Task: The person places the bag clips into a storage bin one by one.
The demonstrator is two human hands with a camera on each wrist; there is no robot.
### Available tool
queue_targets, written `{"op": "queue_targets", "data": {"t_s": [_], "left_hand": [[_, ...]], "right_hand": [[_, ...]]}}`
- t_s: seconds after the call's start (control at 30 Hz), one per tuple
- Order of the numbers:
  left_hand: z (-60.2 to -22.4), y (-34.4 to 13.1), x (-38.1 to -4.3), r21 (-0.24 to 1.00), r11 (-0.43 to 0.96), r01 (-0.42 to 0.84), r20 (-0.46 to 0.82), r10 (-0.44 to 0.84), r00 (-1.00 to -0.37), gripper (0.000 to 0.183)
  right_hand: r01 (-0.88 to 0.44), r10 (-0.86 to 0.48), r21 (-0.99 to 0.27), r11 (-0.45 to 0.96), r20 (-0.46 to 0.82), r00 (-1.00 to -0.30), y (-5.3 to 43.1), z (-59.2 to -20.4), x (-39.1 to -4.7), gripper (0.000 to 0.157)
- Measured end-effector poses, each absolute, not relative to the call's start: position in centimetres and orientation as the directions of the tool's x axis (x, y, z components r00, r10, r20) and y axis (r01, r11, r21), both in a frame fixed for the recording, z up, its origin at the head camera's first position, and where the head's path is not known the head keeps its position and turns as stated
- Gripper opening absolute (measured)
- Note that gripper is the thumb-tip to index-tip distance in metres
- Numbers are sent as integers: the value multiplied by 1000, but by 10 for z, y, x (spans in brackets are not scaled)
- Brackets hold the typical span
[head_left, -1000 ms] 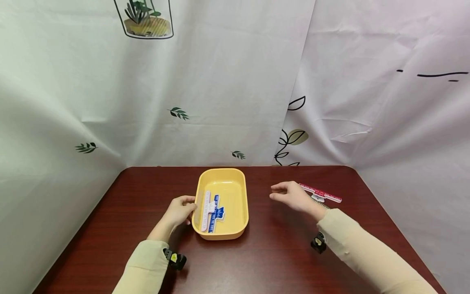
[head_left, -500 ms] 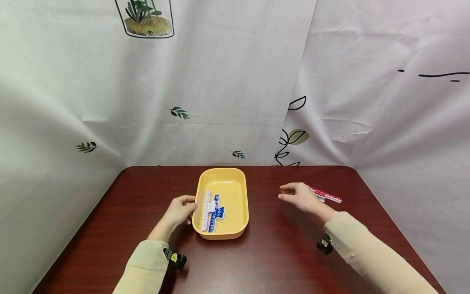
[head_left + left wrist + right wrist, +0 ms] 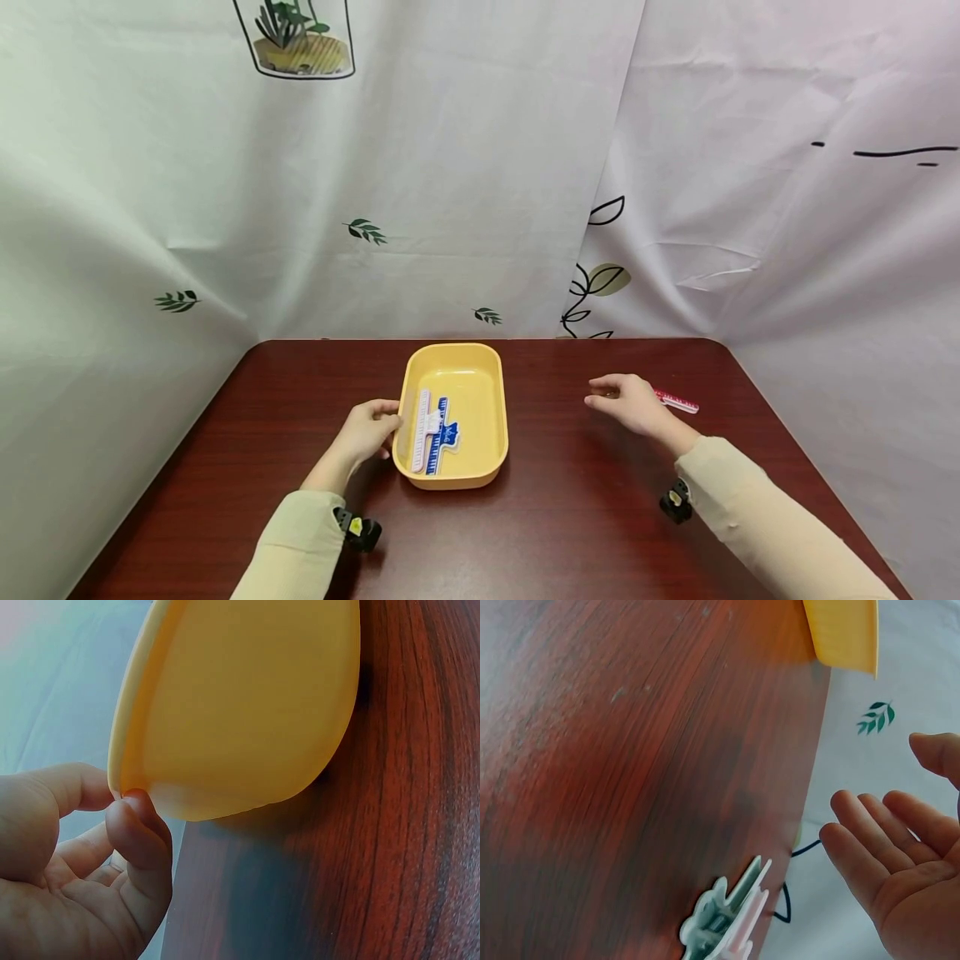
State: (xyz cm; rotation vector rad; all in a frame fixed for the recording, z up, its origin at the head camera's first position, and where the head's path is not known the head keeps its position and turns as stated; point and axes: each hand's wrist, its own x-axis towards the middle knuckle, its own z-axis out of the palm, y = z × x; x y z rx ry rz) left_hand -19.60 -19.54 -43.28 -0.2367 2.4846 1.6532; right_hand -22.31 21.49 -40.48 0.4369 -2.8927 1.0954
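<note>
My left hand [image 3: 365, 432] pinches the left rim of a yellow tray [image 3: 491, 400] between thumb and fingers; the left wrist view shows the fingertips at that rim. Inside the tray lie a pale pink ruler-edged clip [image 3: 420, 433] and a blue ruler-edged clip [image 3: 450, 433], side by side. My right hand [image 3: 626, 404] hovers over the right of the table, fingers loosely extended and holding nothing. Behind it a red ruler-edged clip [image 3: 678, 402] is partly hidden. In the right wrist view, a grey-green clip [image 3: 712, 919] stands out below the open right hand [image 3: 907, 862].
The dark red wooden table [image 3: 540, 533] has rounded far corners. A white printed cloth [image 3: 465, 183] hangs behind it and along both sides. Black wrist cameras sit on both forearms, such as the right wrist camera [image 3: 677, 502].
My right hand has moved rightward, away from the tray, and now covers more of the red clip. The left hand and the tray have stayed in place.
</note>
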Motion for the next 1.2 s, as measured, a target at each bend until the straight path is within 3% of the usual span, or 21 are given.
{"op": "queue_targets", "data": {"t_s": [0.4, 1.0, 1.2], "left_hand": [[-431, -195, -195, 901, 380, -208, -206, -47, -977, 40], [-429, -194, -195, 897, 386, -216, -215, -45, -976, 41], [-430, -195, -194, 899, 382, -216, -216, -43, -975, 41]], "right_hand": [[-221, -215, -637, 738, 88, -973, 230, -405, -229, 39], [-310, -300, -393, 866, 89, -950, 243, -411, -238, 46], [-304, -314, -336, 891, 26, -949, 246, -412, -239, 44]]}}
